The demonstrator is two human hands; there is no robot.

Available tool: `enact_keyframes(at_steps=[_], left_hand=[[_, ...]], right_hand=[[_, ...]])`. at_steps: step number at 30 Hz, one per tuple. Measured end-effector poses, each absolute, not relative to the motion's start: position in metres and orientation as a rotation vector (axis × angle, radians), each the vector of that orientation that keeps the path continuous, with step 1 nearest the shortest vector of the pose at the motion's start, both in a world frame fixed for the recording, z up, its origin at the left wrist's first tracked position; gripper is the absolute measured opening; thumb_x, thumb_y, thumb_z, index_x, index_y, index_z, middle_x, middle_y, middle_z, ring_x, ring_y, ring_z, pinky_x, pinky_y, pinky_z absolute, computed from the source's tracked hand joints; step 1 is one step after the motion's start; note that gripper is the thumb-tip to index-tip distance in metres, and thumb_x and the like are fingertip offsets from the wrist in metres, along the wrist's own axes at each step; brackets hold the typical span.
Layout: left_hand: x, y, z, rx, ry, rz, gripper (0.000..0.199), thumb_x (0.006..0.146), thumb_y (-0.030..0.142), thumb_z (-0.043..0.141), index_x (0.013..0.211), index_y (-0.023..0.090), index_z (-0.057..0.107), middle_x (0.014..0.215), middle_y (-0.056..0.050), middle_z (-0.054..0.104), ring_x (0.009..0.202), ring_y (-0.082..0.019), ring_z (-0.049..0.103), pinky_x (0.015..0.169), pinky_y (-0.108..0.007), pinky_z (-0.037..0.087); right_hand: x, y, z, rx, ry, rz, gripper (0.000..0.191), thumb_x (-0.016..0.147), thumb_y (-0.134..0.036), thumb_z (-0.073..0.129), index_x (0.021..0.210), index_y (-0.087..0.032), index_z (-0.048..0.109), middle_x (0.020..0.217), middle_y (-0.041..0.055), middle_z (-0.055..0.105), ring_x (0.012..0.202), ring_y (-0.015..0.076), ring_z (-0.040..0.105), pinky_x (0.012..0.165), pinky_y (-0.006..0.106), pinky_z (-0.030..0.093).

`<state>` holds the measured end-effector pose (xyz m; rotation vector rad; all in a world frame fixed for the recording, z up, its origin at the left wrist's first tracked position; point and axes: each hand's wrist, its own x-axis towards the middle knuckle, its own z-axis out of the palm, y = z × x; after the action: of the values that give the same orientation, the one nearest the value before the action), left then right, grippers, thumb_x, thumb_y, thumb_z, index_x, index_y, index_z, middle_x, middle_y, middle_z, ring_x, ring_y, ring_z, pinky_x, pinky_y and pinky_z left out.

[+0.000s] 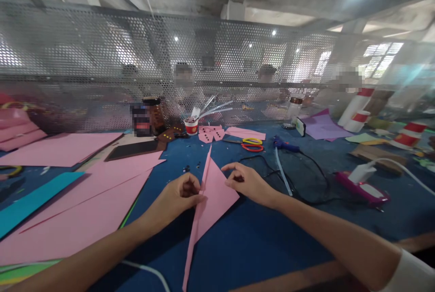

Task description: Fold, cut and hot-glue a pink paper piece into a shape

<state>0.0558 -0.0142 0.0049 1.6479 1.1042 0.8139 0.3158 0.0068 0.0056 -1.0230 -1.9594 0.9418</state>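
A pink paper sheet [217, 197] with a narrow rolled or folded strip along its left side stands out over the blue tabletop in front of me. My left hand [181, 194] pinches that strip between thumb and fingers, about halfway along. On the other side, my right hand [246, 183] is at the sheet's slanting right edge, index finger stretched out and apart from the thumb. Its fingertips are at or just over the paper; firm contact is unclear. Beyond the sheet's tip lies a pink cut-out with black dots [211, 134].
Scissors [252, 144] and a blue glue gun [287, 144] with a cable lie ahead to the right. Pink sheets [98, 197] and a dark tablet-like slab [132, 150] cover the left. A magenta power strip [363, 188] sits right; a perforated metal screen [217, 56] stands behind.
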Motion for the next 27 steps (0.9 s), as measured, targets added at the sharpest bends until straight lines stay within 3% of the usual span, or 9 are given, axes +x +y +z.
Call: enact_keyframes(at_steps=[9,13,17,21,27], left_hand=[[0.06,-0.02,0.012,1.849,1.165,0.705,0.026,0.081,0.044,0.069,0.083,0.019,0.06,0.079,0.001,0.064,0.075,-0.017,0.058,0.066,-0.025,0.044],[0.06,-0.018,0.009,1.899,1.199,0.656,0.023,0.081,0.042,0.065,0.084,0.02,0.06,0.079,0.001,0.064,0.075,-0.018,0.059,0.067,-0.026,0.044],[0.059,-0.016,0.005,1.928,1.214,0.646,0.026,0.081,0.045,0.064,0.085,0.02,0.059,0.075,0.002,0.061,0.072,-0.017,0.056,0.064,-0.025,0.041],[0.058,-0.015,0.005,1.905,1.194,0.647,0.029,0.081,0.048,0.065,0.085,0.02,0.058,0.077,0.002,0.061,0.073,-0.017,0.056,0.065,-0.025,0.041],[0.058,-0.016,0.005,1.845,1.175,0.673,0.03,0.079,0.046,0.071,0.086,0.021,0.055,0.078,0.002,0.062,0.075,-0.017,0.058,0.068,-0.026,0.043]], right_hand=[[0.32,0.001,0.015,-1.09,-2.119,0.83,0.033,0.09,-0.024,0.06,0.123,-0.02,0.058,0.081,-0.0021,0.07,0.075,0.0135,0.064,0.07,0.023,0.045],[0.344,0.014,0.033,-1.267,-2.262,0.27,0.035,0.095,-0.025,0.054,0.129,-0.023,0.054,0.104,0.0021,0.071,0.096,0.0154,0.066,0.085,0.026,0.046],[0.395,0.047,0.054,-1.814,-2.109,-0.293,0.034,0.099,-0.027,0.044,0.132,-0.025,0.051,0.13,0.0057,0.062,0.119,0.0178,0.057,0.1,0.028,0.041],[0.453,0.078,0.052,-2.141,-1.941,-0.355,0.041,0.094,-0.021,0.05,0.133,-0.01,0.049,0.125,0.0227,0.061,0.119,0.0316,0.058,0.098,0.041,0.042],[0.493,0.103,0.019,-2.368,-1.888,-0.344,0.038,0.093,-0.024,0.052,0.128,-0.009,0.052,0.119,0.0224,0.065,0.114,0.0322,0.061,0.095,0.042,0.043]])
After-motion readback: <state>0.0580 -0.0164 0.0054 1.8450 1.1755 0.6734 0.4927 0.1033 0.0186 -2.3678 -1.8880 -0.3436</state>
